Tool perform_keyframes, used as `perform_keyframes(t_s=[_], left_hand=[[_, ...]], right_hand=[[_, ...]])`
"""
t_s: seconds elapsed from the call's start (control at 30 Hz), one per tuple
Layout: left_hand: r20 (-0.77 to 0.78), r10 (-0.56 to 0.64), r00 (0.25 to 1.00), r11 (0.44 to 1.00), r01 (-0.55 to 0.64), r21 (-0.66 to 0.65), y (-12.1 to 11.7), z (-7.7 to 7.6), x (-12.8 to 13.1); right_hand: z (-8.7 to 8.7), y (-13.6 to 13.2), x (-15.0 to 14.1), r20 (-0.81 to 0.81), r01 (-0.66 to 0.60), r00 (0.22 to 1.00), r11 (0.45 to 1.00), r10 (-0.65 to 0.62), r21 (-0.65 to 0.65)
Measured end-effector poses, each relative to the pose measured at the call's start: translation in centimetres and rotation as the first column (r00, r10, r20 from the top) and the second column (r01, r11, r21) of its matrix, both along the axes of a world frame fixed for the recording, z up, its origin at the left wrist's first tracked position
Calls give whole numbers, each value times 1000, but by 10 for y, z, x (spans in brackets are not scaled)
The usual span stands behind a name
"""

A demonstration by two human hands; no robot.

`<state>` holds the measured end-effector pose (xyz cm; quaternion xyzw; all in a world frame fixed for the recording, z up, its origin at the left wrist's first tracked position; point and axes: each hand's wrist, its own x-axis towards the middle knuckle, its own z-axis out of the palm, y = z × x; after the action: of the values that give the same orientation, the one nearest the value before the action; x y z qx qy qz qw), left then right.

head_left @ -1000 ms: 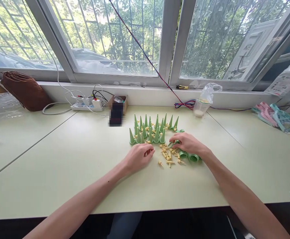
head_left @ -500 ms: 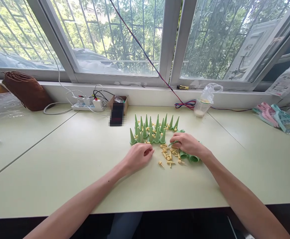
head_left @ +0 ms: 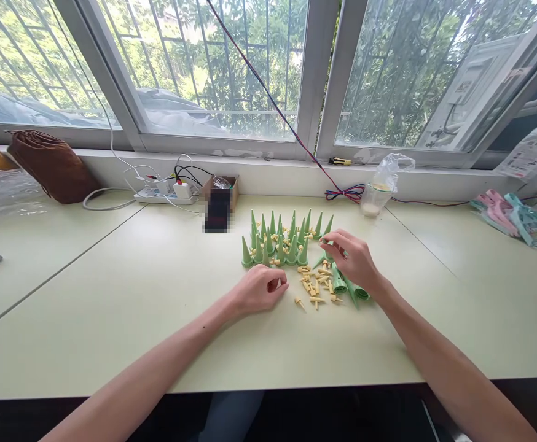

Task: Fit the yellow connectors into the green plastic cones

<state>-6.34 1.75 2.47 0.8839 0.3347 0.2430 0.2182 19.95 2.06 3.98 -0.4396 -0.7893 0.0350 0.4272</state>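
Observation:
My left hand point(head_left: 259, 288) rests on the table with its fingers curled in and the thumb near the index finger; whatever it may hold is hidden. Just beyond it stand several upright green cones point(head_left: 291, 252) in rows, with small yellow pieces point(head_left: 275, 262) among them. My right hand point(head_left: 354, 258) is raised slightly over the right of the group, thumb and fingers pinched on a green cone point(head_left: 329, 252) that the fingers partly cover. Below it lie loose green cones point(head_left: 339, 282) on their sides. Loose yellow nozzle-like pieces point(head_left: 317, 299) are scattered between my hands.
Behind the cones are a small cardboard box point(head_left: 234, 187), a power strip point(head_left: 164, 195) with cables, and a plastic cup in a bag point(head_left: 374, 196). A brown pouch point(head_left: 51, 166) lies far left. Pink and teal packets point(head_left: 517, 215) lie at the right.
My right hand has lifted up from among the loose pieces, pinching a green cone, and uncovered some of the pieces below. My left hand has stayed nearly still.

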Motion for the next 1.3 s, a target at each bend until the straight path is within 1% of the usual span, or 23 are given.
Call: perform_keyframes(t_s=[0.1, 0.17, 0.23, 0.33, 0.43, 0.57, 0.63, 0.7, 0.8, 0.87, 0.97, 1.07, 1.17, 1.3], left_hand=[[12, -23, 1000, 1000, 23, -15, 1, -2, 0], [15, -31, 999, 999, 32, -11, 1, -3, 0], [28, -24, 999, 1000, 24, 8, 0, -3, 1], [76, 6, 997, 997, -11, 72, -2, -3, 3], [111, 10, 994, 993, -23, 120, -5, -1, 6], [110, 19, 994, 992, -32, 123, -8, -1, 9], [107, 29, 994, 994, -40, 101, -9, -2, 10], [116, 36, 993, 998, -42, 45, -9, -3, 12], [153, 42, 987, 998, -34, -56, -8, -4, 13], [166, 55, 985, 995, -41, -87, -7, -3, 12], [169, 80, 982, 994, -66, -86, -4, -4, 10], [148, 82, 986, 995, -73, -70, -1, -6, 8], [99, 83, 992, 995, -78, -56, 0, -8, 6], [51, 75, 996, 997, -73, -35, 0, -8, 4]], right_hand=[[-1, -4, -6, -62, 56, 997, 998, -54, 31], [-2, -8, -11, -98, 58, 994, 998, -56, 23], [-4, -11, -16, -132, 20, 991, 1000, -20, -3], [-5, -17, -24, -187, -46, 982, 997, 33, -65], [-7, -21, -32, -230, -130, 967, 989, 111, -68], [-11, -25, -40, -239, -235, 948, 968, 209, -84], [-12, -27, -43, -226, -273, 943, 956, 244, -105], [-13, -27, -44, -206, -286, 943, 951, 259, -113], [-11, -25, -41, -167, -264, 955, 959, 245, -104], [-9, -22, -38, -142, -216, 969, 973, 203, -84], [-7, -16, -33, -89, -111, 990, 992, 106, -54], [-7, -12, -29, 9, -63, 998, 994, 64, -87], [-10, -10, -28, 104, -60, 992, 989, 75, -136], [-14, -9, -28, 182, -98, 975, 981, 128, -166]])
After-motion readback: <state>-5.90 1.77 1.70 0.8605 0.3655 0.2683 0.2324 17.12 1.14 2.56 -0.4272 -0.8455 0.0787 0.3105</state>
